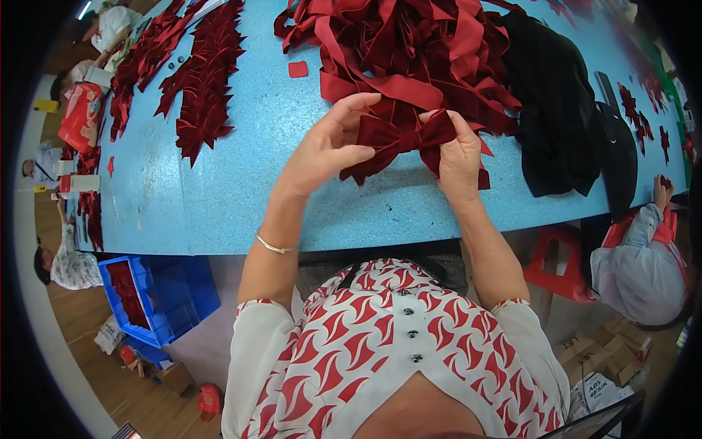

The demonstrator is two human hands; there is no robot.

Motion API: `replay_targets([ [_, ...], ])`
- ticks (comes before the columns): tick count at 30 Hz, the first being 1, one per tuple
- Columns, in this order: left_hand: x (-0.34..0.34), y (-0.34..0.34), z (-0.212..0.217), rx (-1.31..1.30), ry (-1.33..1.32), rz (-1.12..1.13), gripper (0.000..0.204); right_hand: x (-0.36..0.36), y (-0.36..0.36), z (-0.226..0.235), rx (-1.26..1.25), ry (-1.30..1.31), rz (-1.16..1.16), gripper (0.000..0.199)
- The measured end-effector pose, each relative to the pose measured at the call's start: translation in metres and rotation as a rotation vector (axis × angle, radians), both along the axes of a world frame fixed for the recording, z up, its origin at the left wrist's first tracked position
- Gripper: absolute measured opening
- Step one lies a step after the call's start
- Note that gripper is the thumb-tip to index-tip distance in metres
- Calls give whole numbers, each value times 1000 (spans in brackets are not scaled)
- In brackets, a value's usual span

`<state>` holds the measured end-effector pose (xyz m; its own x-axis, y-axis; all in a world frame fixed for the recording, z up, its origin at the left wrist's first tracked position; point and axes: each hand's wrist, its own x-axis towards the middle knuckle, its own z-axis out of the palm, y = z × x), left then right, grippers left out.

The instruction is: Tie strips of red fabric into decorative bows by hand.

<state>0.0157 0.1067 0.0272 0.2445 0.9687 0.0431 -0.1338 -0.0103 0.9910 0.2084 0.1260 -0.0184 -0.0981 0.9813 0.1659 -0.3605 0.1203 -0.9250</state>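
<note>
Between my hands, above the near edge of the blue table, is a dark red velvet bow (409,139) with loops and hanging tails. My right hand (458,157) pinches the bow's right loop between thumb and fingers. On the other side, my left hand (325,146) has its fingers curved apart, its thumb against the bow's left loop. Whether those fingers grip the loop is hard to make out. Just beyond the bow lies a big heap of red velvet ribbon (417,44), with some strips reaching close to my hands.
Rows of finished-looking red bows (205,80) lie at left. Black cloth (552,110) rests right of the heap. A small red square (297,69) lies on the blue table (263,139). Blue crates (157,300) stand below left; a red stool (556,263) and a seated person (640,256) are at right.
</note>
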Motion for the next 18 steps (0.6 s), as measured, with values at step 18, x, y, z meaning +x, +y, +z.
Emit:
replay_targets([
  [18,16,16,1,-244,372,-225,13,30,-6,8,-59,-509,381,19],
])
